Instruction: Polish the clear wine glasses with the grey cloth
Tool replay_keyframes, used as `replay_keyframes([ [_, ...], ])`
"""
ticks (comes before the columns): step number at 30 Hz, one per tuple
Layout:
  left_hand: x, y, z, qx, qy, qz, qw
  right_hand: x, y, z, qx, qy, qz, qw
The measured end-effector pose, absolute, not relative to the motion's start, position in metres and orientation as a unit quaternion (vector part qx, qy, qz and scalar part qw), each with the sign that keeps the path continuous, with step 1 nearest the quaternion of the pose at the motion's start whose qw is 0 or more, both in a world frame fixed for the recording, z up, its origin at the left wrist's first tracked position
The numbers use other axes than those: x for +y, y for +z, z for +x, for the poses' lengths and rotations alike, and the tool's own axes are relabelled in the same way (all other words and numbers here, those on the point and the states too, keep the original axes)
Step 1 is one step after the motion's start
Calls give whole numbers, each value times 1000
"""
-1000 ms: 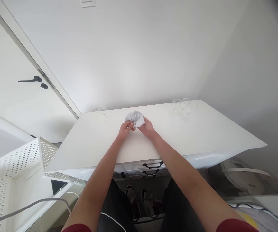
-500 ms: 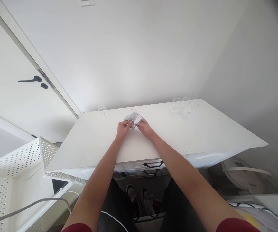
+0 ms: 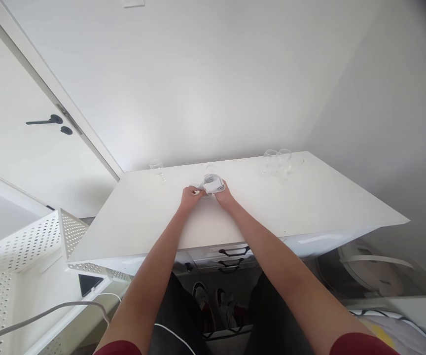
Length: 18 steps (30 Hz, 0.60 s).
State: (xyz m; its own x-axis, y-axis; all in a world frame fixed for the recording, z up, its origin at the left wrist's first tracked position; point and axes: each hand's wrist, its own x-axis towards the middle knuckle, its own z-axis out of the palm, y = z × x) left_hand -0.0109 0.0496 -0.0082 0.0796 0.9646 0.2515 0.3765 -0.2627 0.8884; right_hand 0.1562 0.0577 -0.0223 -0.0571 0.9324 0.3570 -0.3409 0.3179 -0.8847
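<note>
- The left hand (image 3: 193,197) has its fingers together on the left end of the cloth (image 3: 213,185); whether they also grip the glass (image 3: 212,170) cannot be told.
- The right hand (image 3: 225,196) clasps the cloth around the glass.
- The glass is between both hands, over the white tabletop (image 3: 146,217).

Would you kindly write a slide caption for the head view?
Bare left hand and bare right hand hold a pale grey cloth around a clear drinking glass over a white tabletop.
</note>
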Motion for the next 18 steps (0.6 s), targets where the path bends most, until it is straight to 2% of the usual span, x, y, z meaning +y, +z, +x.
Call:
replay_keyframes([
  [3,48,-7,-12,471,480,682,288,61,-21,154,-469,511,-321,645],
  [7,45,-4,-16,493,567,608,255,62,-19,153,-413,535,-340,654],
  [9,45,-4,-17,471,581,595,294,59,-19,152,-408,576,-330,627],
  [14,48,-7,-14,343,571,562,490,48,-15,149,-460,664,-295,511],
  [18,52,-9,-15,314,561,529,554,43,-9,148,-467,660,-281,516],
])
